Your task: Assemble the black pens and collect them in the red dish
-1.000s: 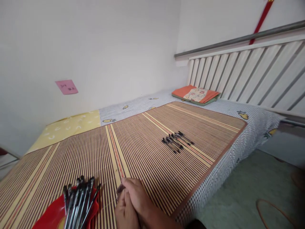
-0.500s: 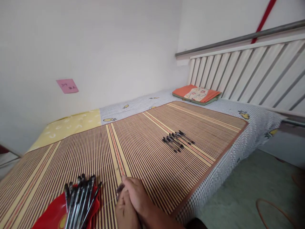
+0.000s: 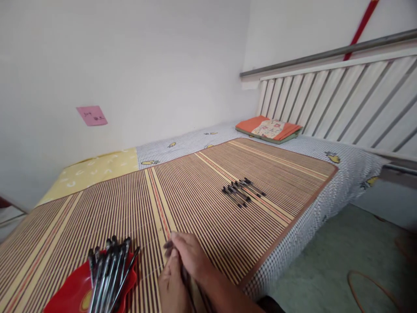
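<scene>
A striped bamboo mat point(image 3: 195, 195) covers most of the bed point(image 3: 345, 165), which has a checked sheet printed with small yellow figures. A yellow cloth point(image 3: 94, 169) lies past the mat, against the wall. A pink note point(image 3: 91, 115) is stuck to that wall. At the far end a folded orange cushion point(image 3: 269, 129) rests on the sheet just in front of the slatted headboard point(image 3: 342, 100), and a red strip point(image 3: 360, 28) runs up the wall above the headboard. To the right the green floor point(image 3: 325, 261) shows a loop of cable point(image 3: 368, 282).

Out on the mat, well apart from the hands, a row of pens point(image 3: 243, 191) lies side by side. Nothing stands between that row and the hands. At the near left corner a red dish point(image 3: 70, 295) holds a bundle of pens point(image 3: 109, 271), their dark ends fanned out over its rim, just beside the left hand point(image 3: 171, 284).

Both hands rest low on the near edge of the mat, close together and touching. Their fingers are curled in around a single pen point(image 3: 168, 245). The right hand point(image 3: 190, 258) pinches it near the dark end that pokes out past the fingertips, and the left hand closes on the part behind. Most of the pen is hidden between the two hands.
</scene>
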A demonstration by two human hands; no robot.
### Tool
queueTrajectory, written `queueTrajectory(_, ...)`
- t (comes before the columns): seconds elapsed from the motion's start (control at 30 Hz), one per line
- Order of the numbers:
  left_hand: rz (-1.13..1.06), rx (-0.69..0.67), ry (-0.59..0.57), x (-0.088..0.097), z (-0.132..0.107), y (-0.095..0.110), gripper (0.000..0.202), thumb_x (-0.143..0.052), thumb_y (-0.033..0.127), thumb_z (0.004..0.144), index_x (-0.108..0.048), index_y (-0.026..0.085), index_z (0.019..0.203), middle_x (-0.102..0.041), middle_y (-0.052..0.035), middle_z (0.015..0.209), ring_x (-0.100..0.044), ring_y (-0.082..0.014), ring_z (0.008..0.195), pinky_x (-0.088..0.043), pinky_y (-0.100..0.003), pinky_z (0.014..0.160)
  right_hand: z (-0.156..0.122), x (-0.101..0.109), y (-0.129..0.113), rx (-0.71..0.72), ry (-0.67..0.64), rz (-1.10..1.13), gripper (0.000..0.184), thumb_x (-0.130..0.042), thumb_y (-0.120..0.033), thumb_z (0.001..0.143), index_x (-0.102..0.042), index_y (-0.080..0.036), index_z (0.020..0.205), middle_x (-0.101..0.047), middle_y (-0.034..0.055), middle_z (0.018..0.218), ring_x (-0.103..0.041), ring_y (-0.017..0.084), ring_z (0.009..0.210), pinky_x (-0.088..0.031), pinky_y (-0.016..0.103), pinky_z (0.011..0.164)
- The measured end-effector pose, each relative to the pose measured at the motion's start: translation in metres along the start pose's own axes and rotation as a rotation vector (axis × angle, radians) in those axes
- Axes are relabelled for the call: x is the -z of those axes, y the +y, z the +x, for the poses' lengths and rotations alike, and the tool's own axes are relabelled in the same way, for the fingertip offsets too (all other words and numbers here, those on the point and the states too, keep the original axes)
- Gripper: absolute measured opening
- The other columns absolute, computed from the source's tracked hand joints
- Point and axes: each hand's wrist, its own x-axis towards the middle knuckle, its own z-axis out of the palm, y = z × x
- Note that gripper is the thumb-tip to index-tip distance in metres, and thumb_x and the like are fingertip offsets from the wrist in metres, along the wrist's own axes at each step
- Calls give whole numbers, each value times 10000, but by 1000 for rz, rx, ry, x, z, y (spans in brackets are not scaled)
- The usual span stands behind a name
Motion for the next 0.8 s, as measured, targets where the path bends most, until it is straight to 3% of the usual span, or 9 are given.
queueTrajectory(0.07, -140, 100, -43, -4, -2, -2, 360, -696, 520, 718, -531, 223, 599, -527, 18, 573, -602, -187, 646, -505, -264, 586, 11, 34, -12, 106, 114, -283, 336, -491, -395, 956, -719, -158, 889, -706, 63, 819, -638, 185, 777, -471, 274, 713)
queueTrajectory(0.13, -266, 180, -53, -7, -3, -3, 423, -739, 527, 701, -457, 229, 597, -404, 64, 539, -467, -129, 525, -424, -229, 494, 20, 76, -24, 168, 336, -733, 271, -471, -231, 957, -720, -160, 1036, -714, 113, 1043, -631, 219, 983, -455, 299, 871)
queueTrajectory(0.2, -314, 234, -59, -9, -4, -4, 459, -766, 527, 692, -425, 231, 614, -336, 84, 544, -363, -102, 480, -358, -219, 452, 26, 114, -31, 27, 504, -1229, 321, -432, -156, 964, -698, -145, 1143, -692, 142, 1131, -605, 241, 1080, -430, 309, 922)
queueTrajectory(0.3, -301, 247, -66, -10, -5, -3, 468, -754, 544, 717, -418, 230, 630, -332, 85, 553, -332, -98, 479, -317, -219, 441, 30, 149, -29, -85, 593, -1373, 312, -455, -117, 942, -709, -69, 1117, -667, 218, 1142, -589, 310, 1095, -416, 365, 905)
queueTrajectory(0.57, -293, 260, -124, -7, -1, -7, 491, -742, 578, 733, -416, 226, 626, -347, 75, 560, -333, -101, 488, -308, -218, 436, 40, 166, -12, -178, 678, -1503, 280, -482, -136, 943, -709, -59, 1089, -645, 225, 1136, -565, 328, 1098, -383, 379, 860)
queueTrajectory(0.67, -288, 317, -104, -7, -1, -7, 488, -747, 568, 731, -415, 227, 625, -335, 72, 570, -333, -101, 492, -320, -227, 444, 41, 170, -12, -198, 670, -1531, 275, -483, -129, 942, -710, -58, 1080, -638, 225, 1160, -563, 329, 1105, -379, 373, 853)
queueTrajectory(0.8, -315, 273, -93, -9, -3, -5, 474, -767, 565, 710, -454, 215, 644, -369, 67, 583, -340, -97, 511, -306, -211, 445, 40, 167, -13, -189, 621, -1546, 280, -490, -133, 943, -702, -57, 1110, -646, 217, 1173, -561, 333, 1126, -386, 377, 860)
